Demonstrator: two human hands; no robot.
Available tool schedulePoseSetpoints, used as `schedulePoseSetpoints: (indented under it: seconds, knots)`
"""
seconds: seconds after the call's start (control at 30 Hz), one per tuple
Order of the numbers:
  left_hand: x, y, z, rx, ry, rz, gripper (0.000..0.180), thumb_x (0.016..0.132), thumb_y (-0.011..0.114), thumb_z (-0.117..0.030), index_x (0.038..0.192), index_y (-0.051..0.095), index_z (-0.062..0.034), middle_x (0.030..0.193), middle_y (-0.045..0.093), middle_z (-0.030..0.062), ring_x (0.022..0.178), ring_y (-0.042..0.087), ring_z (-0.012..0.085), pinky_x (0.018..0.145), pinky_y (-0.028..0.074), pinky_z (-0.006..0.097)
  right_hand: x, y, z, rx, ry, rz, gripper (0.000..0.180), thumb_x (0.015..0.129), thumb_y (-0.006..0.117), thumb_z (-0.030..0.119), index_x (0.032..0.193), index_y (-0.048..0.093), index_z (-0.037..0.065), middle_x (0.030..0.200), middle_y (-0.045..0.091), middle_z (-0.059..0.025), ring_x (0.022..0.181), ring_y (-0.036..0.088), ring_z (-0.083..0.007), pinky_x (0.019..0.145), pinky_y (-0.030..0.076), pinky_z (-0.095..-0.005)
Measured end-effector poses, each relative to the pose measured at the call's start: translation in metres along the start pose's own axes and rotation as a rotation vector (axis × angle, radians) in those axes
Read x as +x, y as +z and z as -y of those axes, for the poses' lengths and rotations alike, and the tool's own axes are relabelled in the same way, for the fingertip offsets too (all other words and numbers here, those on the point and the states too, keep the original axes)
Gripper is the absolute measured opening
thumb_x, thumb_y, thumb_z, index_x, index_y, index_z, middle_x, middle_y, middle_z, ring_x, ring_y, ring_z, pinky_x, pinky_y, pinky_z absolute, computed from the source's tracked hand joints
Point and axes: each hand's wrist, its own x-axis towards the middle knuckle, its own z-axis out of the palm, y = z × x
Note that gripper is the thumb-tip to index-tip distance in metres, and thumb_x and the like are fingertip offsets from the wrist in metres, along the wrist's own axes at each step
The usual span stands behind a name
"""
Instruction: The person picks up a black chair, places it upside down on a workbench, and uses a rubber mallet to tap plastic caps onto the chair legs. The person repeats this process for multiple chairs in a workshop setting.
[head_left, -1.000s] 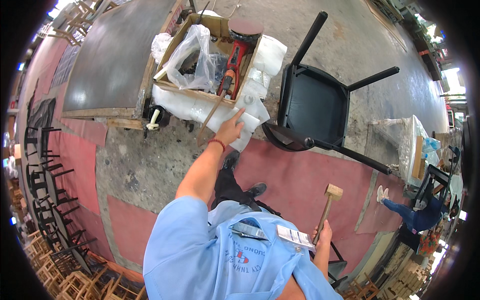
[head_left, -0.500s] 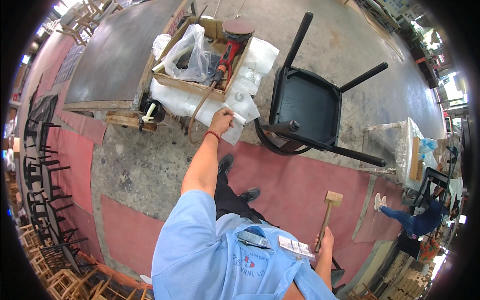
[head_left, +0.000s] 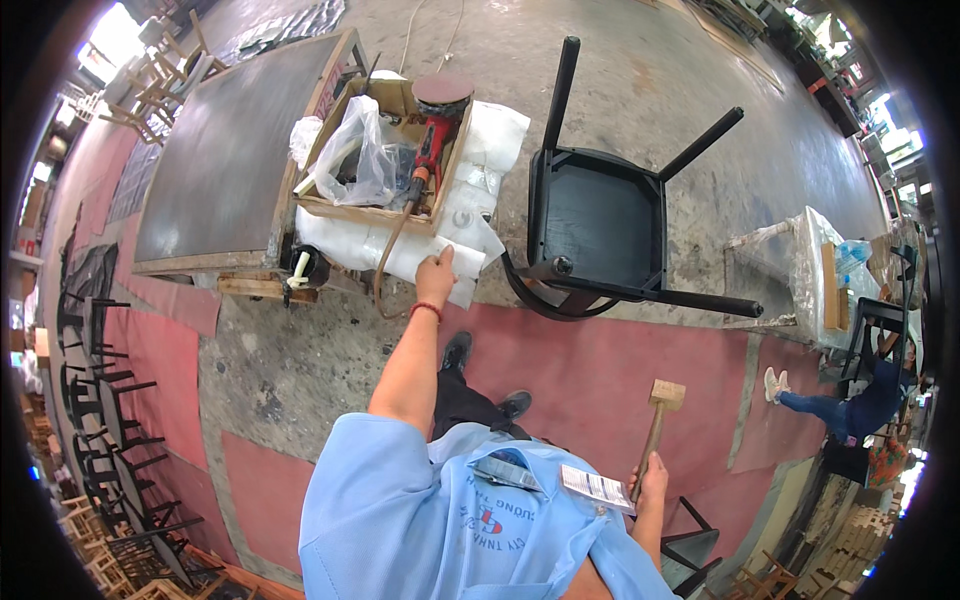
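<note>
My left hand (head_left: 435,276) reaches forward, fingers closed on the near edge of a white foam sheet (head_left: 345,244). On the sheet rests a wooden box (head_left: 372,216) holding a red sander (head_left: 430,145) with a round pad and a clear plastic bag (head_left: 362,160). A brown hose (head_left: 387,255) runs from the sander over the box's near side. Low on the right, my right hand (head_left: 652,482) grips the handle of a wooden mallet (head_left: 667,395), its head pointing away from me. Right of the box stands a black chair (head_left: 606,215) turned upside down, legs up.
A dark-topped table (head_left: 225,150) stands at the left. A plastic-wrapped stand (head_left: 805,275) is at the right, with another person (head_left: 865,400) near it. Black chairs (head_left: 110,400) line the far left. Red matting (head_left: 600,375) covers part of the concrete floor.
The view has shifted a little, so the box and upside-down chair appear farther left. The sheet's edge at my left hand has gone from curled up to lying lower. My right hand still holds the mallet.
</note>
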Motion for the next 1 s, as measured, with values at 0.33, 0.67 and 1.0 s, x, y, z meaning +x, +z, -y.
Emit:
schedulePoseSetpoints:
  seconds: [0.33,0.67,1.0]
  knots:
    - [0.01,0.022,-0.015,0.737,0.205,-0.024,0.045,0.102,0.037,-0.03,0.103,0.067,0.0022,0.101,0.07,0.0242,0.098,0.068,0.0389,0.083,0.054,0.047,0.013,0.008,-0.022,-0.02,-0.017,0.035,0.026,0.101,0.047,0.036,0.108,0.052,0.012,0.065,0.051,-0.0067,0.044,0.051,-0.0175,0.037,0.042,-0.0312]
    - [0.025,0.024,-0.004,1.098,0.363,0.142,0.033,0.097,0.044,-0.02,0.11,0.064,0.002,0.106,0.069,0.0254,0.095,0.07,0.0387,0.081,0.056,0.046,0.042,-0.005,-0.044,0.04,0.006,0.104,0.027,0.102,0.044,0.038,0.095,0.048,0.013,0.064,0.051,-0.0061,0.044,0.05,-0.0172,0.037,0.041,-0.0315]
    - [-0.111,-0.043,-0.033,-1.241,-0.186,0.715,0.05,0.102,0.043,-0.052,0.1,0.061,-0.0045,0.075,0.055,0.0043,0.049,0.041,0.0081,0.039,0.03,0.02,0.05,-0.011,-0.065,-0.044,-0.072,0.269,0.026,0.102,0.044,0.038,0.106,0.053,0.014,0.061,0.051,-0.0058,0.043,0.049,-0.0169,0.036,0.04,-0.0316]
